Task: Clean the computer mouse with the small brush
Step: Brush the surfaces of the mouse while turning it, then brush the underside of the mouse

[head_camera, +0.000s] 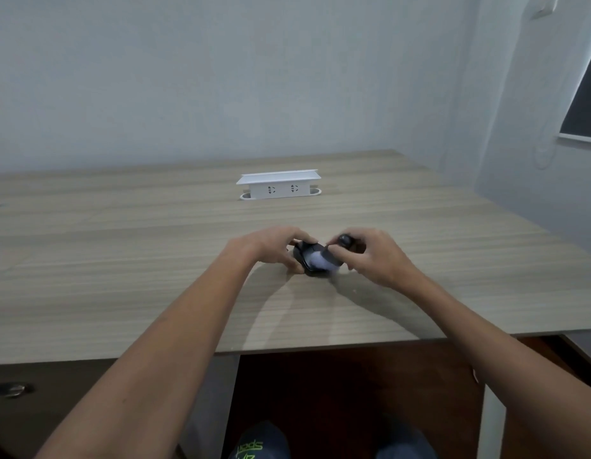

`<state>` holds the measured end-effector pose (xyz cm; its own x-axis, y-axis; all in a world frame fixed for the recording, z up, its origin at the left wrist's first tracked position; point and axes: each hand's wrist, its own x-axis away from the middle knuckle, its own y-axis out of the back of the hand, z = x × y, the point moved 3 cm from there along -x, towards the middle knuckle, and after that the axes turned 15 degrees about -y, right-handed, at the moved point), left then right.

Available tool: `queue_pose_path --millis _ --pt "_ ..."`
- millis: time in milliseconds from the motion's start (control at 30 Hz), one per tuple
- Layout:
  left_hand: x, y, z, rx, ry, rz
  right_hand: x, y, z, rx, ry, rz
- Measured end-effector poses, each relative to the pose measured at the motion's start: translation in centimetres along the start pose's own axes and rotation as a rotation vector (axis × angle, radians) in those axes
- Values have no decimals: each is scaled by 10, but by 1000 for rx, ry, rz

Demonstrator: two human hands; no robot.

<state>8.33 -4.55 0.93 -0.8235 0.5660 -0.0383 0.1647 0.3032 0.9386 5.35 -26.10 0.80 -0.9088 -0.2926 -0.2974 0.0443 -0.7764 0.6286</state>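
A black computer mouse (308, 256) rests on the wooden desk (155, 260), a little right of the middle. My left hand (271, 248) grips it from the left side, fingers curled over its far end. My right hand (373, 256) is closed around a small black brush (345, 240), whose round handle end sticks up above my fingers. The brush's pale, blurred bristles (322, 260) lie on top of the mouse. Much of the brush's shaft is hidden by my fingers.
A white pop-up power socket box (278, 186) stands on the desk farther back, in the centre. The desk's front edge (353, 346) runs just below my forearms. A wall closes the back, and a dark window (585, 104) is at the right.
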Motion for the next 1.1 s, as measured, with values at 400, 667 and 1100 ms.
queue_pose_path --millis 400,667,1100 --pt "0 -1 1 -10 16 -6 -3 -4 -9 42 0 -25" --pt "13 -2 9 13 28 -68 -24 10 -30 129 -83 -195" --pt "34 -18 12 -198 204 -362 -26 -9 -43 411 36 -128"
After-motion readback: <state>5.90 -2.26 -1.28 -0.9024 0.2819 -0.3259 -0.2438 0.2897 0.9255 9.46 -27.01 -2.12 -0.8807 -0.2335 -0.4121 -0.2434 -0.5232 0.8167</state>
